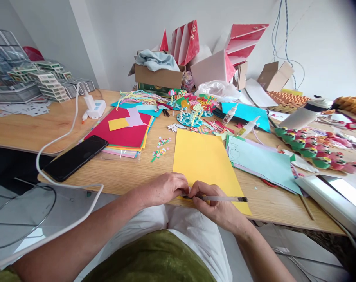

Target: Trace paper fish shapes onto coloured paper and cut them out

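Observation:
A yellow sheet of paper (205,162) lies on the wooden table (122,172) in front of me. My right hand (214,205) is closed round a thin clear pen (225,198) that lies sideways over the sheet's near edge, its dark tip pointing right. My left hand (166,188) is closed in a pinch at the pen's left end, right beside my right hand's fingers. Whether it grips the pen's end or a cap there is hidden.
A black phone (75,157) lies left, beside a stack of coloured paper (122,133) and a white cable (63,137). Light blue sheets (263,160), glue bottles (248,127), paper cut-outs (192,107), cardboard boxes (159,76) and a white lamp (330,197) crowd the right and back.

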`<action>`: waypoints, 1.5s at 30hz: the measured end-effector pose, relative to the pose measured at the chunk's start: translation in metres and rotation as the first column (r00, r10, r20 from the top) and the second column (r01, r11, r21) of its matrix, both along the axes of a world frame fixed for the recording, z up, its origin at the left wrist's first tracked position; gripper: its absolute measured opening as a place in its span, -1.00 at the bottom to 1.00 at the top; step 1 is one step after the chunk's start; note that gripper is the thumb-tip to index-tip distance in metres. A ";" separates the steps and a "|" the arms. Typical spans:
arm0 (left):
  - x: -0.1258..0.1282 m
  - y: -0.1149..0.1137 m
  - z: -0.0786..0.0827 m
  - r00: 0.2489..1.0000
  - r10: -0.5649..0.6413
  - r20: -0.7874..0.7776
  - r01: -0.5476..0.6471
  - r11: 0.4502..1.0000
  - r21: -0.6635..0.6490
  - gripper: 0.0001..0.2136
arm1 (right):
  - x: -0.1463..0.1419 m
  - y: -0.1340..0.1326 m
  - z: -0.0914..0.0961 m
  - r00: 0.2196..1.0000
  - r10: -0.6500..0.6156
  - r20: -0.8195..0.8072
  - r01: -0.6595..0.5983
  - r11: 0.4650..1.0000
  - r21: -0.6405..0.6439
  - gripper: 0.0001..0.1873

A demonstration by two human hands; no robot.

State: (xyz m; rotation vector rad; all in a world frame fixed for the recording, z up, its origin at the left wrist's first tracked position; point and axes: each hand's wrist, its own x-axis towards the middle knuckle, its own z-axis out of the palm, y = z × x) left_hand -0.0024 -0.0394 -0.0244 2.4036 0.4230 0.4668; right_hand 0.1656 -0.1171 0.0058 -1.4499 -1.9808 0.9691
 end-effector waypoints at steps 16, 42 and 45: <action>0.000 -0.001 0.004 1.000 -0.002 0.006 0.002 1.000 -0.005 -0.84 | -0.002 0.001 -0.002 0.999 0.016 0.041 -0.018 0.998 0.052 -0.89; -0.001 -0.001 0.003 1.000 0.001 0.015 -0.001 1.000 -0.021 -0.83 | -0.004 0.001 -0.002 0.999 -0.003 0.038 0.001 0.998 0.060 -0.89; 0.000 -0.001 0.004 1.000 0.004 0.011 -0.004 1.000 -0.024 -0.84 | -0.005 0.001 -0.003 0.999 0.000 0.043 -0.004 0.997 0.076 -0.89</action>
